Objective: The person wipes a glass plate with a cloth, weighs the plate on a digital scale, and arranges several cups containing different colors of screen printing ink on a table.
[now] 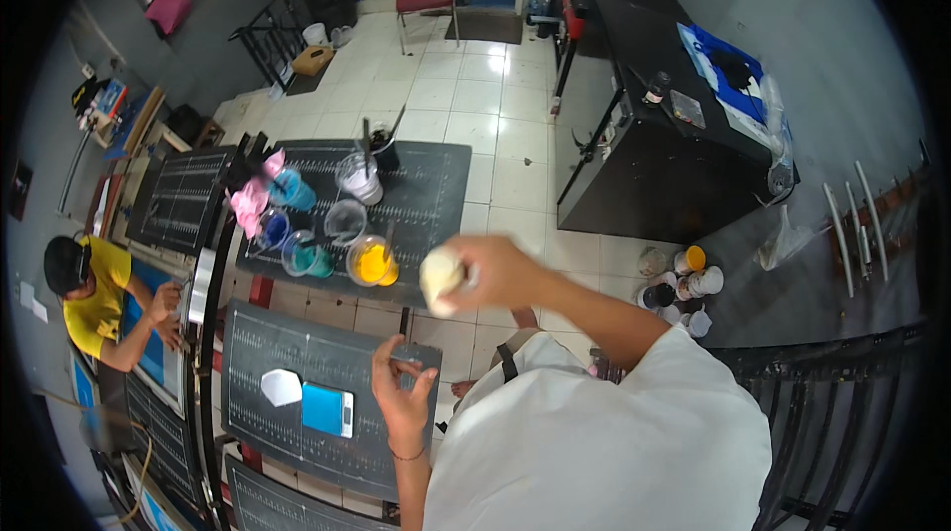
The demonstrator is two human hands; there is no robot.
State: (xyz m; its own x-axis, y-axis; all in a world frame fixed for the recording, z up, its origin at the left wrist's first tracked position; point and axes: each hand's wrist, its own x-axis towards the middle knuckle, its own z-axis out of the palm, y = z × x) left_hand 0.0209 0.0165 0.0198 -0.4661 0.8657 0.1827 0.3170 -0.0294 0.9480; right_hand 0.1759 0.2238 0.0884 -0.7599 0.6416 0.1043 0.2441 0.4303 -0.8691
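Note:
Raised in front of my body, my right hand is wrapped around a cream-coloured rounded object; blur hides its exact kind. Over the near edge of the lower dark board, my left hand has its fingers apart and curved, with nothing visible in them. On that board lie a small blue-topped digital scale and a white angular piece. Beyond my right hand, the upper dark board bears a cup of yellow paint, a teal paint cup and a clear cup.
A person in a yellow shirt works at a frame on the left. More paint cups, including a light lilac one, and pink cloth share the upper board. Several paint tubs stand on the floor beside a black cabinet.

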